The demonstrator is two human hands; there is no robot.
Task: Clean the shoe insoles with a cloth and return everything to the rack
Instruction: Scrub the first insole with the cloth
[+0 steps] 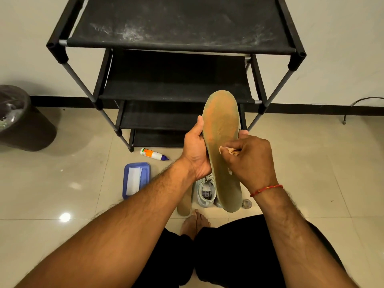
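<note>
We hold the insole [220, 125] up before the rack [178, 48], its long axis running near to far, toe end toward the shelves and heel end over the shoe [204, 192] on the floor. Our left hand [195, 150] grips it from the left at mid-length, thumb over the edge and fingers wrapped beneath, while our right hand [252, 161], fingers bunched, pinches the small cloth [227, 150] against the insole's face. Most of the stained face lies far of the cloth, so we judge the right hand should stroke along that axis, away from us.
</note>
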